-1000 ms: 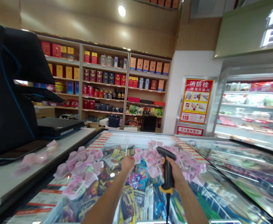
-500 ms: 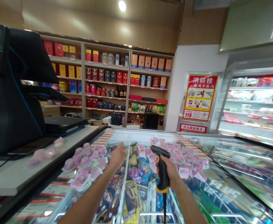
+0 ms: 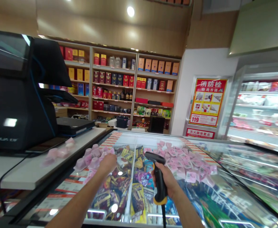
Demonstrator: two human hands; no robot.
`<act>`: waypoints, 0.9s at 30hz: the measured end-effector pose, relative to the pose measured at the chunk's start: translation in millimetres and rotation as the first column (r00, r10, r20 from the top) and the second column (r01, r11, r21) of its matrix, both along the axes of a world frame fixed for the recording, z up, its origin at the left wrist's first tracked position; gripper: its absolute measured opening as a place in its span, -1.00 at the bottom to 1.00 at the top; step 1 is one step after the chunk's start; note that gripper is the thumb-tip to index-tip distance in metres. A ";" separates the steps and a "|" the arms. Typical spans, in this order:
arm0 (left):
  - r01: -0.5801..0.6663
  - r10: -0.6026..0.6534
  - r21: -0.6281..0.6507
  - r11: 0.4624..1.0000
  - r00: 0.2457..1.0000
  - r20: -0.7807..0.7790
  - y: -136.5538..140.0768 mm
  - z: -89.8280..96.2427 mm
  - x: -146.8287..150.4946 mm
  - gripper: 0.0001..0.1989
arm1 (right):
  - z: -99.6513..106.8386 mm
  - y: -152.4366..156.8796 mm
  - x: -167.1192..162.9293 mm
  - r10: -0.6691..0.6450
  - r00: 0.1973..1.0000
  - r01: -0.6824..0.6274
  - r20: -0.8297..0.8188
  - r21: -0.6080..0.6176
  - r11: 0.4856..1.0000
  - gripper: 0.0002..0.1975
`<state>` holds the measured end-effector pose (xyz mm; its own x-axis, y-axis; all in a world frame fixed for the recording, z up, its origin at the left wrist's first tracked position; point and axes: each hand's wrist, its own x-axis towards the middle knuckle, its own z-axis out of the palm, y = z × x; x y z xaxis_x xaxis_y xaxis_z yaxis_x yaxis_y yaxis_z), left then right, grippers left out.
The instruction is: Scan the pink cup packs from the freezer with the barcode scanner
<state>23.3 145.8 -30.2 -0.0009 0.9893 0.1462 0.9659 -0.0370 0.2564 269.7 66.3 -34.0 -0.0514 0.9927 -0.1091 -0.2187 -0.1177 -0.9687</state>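
My right hand [image 3: 165, 179] is wrapped round the handle of a black and yellow barcode scanner [image 3: 160, 182], its head angled up and left and its cable hanging down. My left hand [image 3: 108, 163] is at the right edge of a pile of small pink cups [image 3: 91, 156] on the glass freezer top. The back of that hand hides most of its fingers, and whether they grip a cup does not show. Right of the scanner lies a larger spread of pink cups with barcode labels [image 3: 180, 158]. A few more pink cups [image 3: 62, 152] sit on the white counter at the left.
Beneath the glass of the chest freezer [image 3: 127, 134] lie bagged ice creams [image 3: 139, 199]. A black checkout terminal [image 3: 22, 110] stands on the white counter [image 3: 13, 172]. Shelves of boxes [image 3: 114, 79] line the back wall, and a lit display fridge [image 3: 260, 110] stands at the right.
My left hand has moved left, from over the freezer's middle to the pink cup pile. The scanner has shifted slightly left and down in my right hand. The view has turned a little left.
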 end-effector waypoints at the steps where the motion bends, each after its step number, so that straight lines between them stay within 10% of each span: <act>1: 0.009 -0.009 0.011 1.000 1.000 0.017 1.0 -1.8 3.4 -0.76 | 1.0 -0.8 0.7 -0.004 1.000 0.004 -0.008 -0.004 1.000 -0.59; 27: 0.127 -0.319 0.487 0.864 0.887 0.334 23.3 -12.7 59.0 -0.66 | 10.7 -0.1 4.4 0.085 0.994 -0.088 -0.068 -0.040 0.995 -0.61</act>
